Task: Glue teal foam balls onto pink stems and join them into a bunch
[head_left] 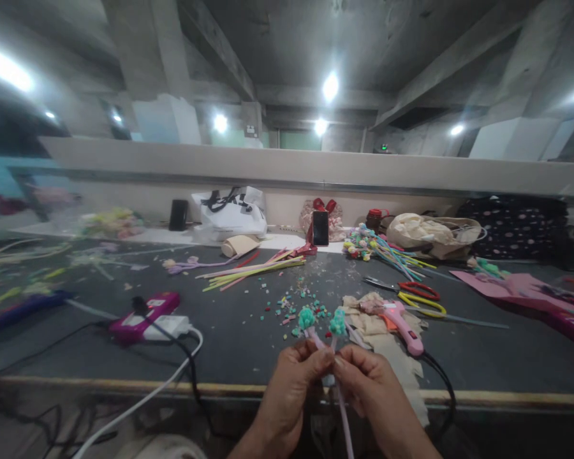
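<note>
My left hand (293, 379) pinches a pale lilac stem topped by a teal flower head (307, 317) made of small clustered bits. Against it, my right hand (367, 381) grips a second lilac stem (345, 421) that bears a similar teal flower head (337, 322) and hangs below the table edge. The fingertips of both hands meet where the stems come together. Small teal, white and red bits (287, 305) lie scattered just beyond the hands. To the right, a pink glue gun (404, 328) rests on a stained beige cloth (395, 363).
Scissors (418, 292) with red and yellow handles lie behind the glue gun. Bundles of coloured stems (253, 271) and finished flowers (363, 242) sit further back. A phone (320, 228) stands upright. At left, cables trail from a magenta power strip (146, 317) over the front edge.
</note>
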The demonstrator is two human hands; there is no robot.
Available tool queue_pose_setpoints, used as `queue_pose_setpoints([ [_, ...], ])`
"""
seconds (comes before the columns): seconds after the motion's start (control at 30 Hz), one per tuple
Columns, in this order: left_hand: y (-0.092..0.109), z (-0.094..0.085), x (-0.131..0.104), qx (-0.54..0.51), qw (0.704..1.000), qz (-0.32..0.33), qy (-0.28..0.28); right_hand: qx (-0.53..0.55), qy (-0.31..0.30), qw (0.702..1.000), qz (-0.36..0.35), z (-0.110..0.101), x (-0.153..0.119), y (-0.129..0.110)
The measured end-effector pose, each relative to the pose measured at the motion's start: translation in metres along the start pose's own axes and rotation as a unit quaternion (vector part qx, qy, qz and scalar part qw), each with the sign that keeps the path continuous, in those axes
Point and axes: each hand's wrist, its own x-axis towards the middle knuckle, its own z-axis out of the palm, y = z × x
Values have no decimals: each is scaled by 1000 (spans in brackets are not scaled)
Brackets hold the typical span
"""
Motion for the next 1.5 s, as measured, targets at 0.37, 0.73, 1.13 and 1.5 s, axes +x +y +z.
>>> queue_pose_setpoints([
  [0.37, -2, -8, 5, 10, 998, -46, -36, -217, -36, 974, -59, -12, -4, -13],
  [0.73, -4, -2, 3, 7, 997, -48, -63, -386, -16, 902, -194, -17, -14, -14],
  [1.13, -1, 0, 0, 89, 992, 75, 44, -59, -30, 997, 31, -9, 5, 0],
  [1.5, 15, -14, 0, 111, 982, -90, -127, -197, -320, 921, 100, -51, 16, -62],
])
